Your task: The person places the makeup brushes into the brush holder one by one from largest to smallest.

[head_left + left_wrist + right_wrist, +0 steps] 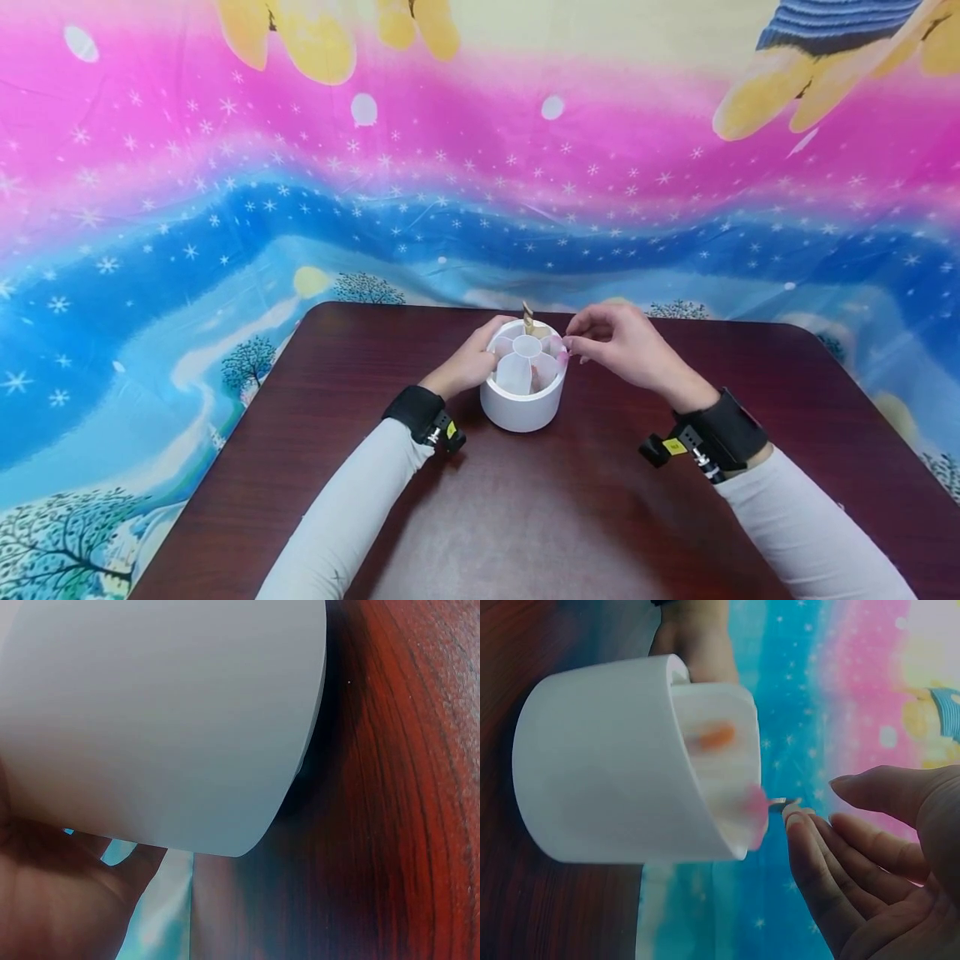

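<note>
A round white divided organizer (522, 408) stands upright on the table, its compartments fanning around a central ring. My left hand (476, 358) grips it from the left side; in the left wrist view the fingers (135, 862) reach past its smooth wall. At the right rim, my right hand (626, 346) has thumb and forefinger spread apart. In the right wrist view, a blurred pink piece with a silvery metal end (780, 802) sits at the rim, that end right at the forefinger's tip. An orange item (716, 736) shows blurred inside. A twisted gold piece (528, 318) sticks up at the back.
The dark reddish-brown wooden table (510, 517) has its far edge just behind the organizer. A printed cloth backdrop (465, 217) with snowflakes hangs behind it. Black straps with small cameras (656, 450) sit on both wrists.
</note>
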`<state>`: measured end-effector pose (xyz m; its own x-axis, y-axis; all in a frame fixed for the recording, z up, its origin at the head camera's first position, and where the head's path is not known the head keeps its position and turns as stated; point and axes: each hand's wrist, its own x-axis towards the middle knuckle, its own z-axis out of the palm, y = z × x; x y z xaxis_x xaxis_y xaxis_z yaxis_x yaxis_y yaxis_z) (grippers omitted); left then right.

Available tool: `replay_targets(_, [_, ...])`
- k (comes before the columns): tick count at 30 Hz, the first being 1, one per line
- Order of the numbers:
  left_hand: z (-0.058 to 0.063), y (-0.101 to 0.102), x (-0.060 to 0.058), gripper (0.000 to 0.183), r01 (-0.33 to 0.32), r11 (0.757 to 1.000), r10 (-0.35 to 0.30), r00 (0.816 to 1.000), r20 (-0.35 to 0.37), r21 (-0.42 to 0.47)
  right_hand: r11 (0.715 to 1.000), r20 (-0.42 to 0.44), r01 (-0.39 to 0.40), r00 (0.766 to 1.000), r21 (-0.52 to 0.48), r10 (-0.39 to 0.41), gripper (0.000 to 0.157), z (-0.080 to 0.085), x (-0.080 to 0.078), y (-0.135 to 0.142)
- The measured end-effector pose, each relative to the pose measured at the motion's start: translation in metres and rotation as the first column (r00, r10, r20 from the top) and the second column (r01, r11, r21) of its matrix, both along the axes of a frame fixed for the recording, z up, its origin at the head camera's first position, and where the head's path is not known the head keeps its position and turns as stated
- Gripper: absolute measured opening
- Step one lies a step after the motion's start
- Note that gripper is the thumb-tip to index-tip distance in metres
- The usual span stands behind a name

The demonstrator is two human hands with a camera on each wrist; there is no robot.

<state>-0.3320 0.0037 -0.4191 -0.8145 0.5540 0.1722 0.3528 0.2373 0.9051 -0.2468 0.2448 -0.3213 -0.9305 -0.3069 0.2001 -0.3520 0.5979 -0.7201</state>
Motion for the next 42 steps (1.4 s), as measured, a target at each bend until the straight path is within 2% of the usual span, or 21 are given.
replay_targets(5, [0.001, 0.000, 0.000, 0.073, -0.007, 1.000, 0.007, 1.000, 0.005, 0.000, 1.000, 0.008, 0.022, 1.000, -0.005, -0.022, 0.014, -0.006, -0.008, 0.013])
replay_targets(10, [-0.001, 0.000, -0.001, 0.073, -0.003, 1.000, 0.003, 1.000, -0.003, 0.008, 1.000, 0.072, 0.019, 0.997, 0.006, -0.020, 0.015, -0.026, -0.022, 0.033])
replay_targets(14, [-0.004, 0.001, -0.002, 0.075, 0.004, 1.000, -0.004, 1.000, 0.008, 0.017, 0.996, 0.146, 0.038, 0.988, 0.077, -0.049, 0.021, -0.047, -0.031, 0.052])
replay_targets(19, [-0.004, 0.001, -0.001, 0.076, 0.000, 1.000, 0.000, 1.000, 0.024, -0.003, 0.978, 0.208, 0.052, 0.974, 0.200, -0.094, 0.029, -0.071, -0.041, 0.076])
replay_targets(23, [-0.003, 0.000, 0.000, 0.075, -0.003, 1.000, 0.004, 1.000, 0.025, -0.018, 0.958, 0.209, 0.063, 0.970, 0.279, -0.125, 0.033, -0.085, -0.048, 0.094])
replay_targets(28, [-0.002, -0.001, -0.002, 0.074, 0.001, 1.000, -0.001, 1.000, 0.006, 0.004, 0.934, 0.168, 0.127, 0.967, 0.333, -0.191, 0.037, -0.087, -0.054, 0.114])
replay_targets(34, [-0.002, -0.001, -0.003, 0.073, -0.001, 1.000, 0.001, 1.000, 0.006, 0.003, 0.915, 0.178, 0.164, 0.953, 0.368, -0.243, 0.044, -0.086, -0.064, 0.126])
replay_targets(37, [-0.003, -0.001, -0.003, 0.073, 0.000, 1.000, 0.000, 1.000, 0.016, -0.008, 0.909, 0.192, 0.166, 0.948, 0.382, -0.254, 0.041, -0.087, -0.071, 0.124])
replay_targets(42, [-0.004, 0.001, -0.002, 0.073, 0.007, 1.000, -0.007, 1.000, 0.018, -0.004, 0.916, 0.205, 0.161, 0.946, 0.367, -0.249, 0.031, -0.092, -0.084, 0.113])
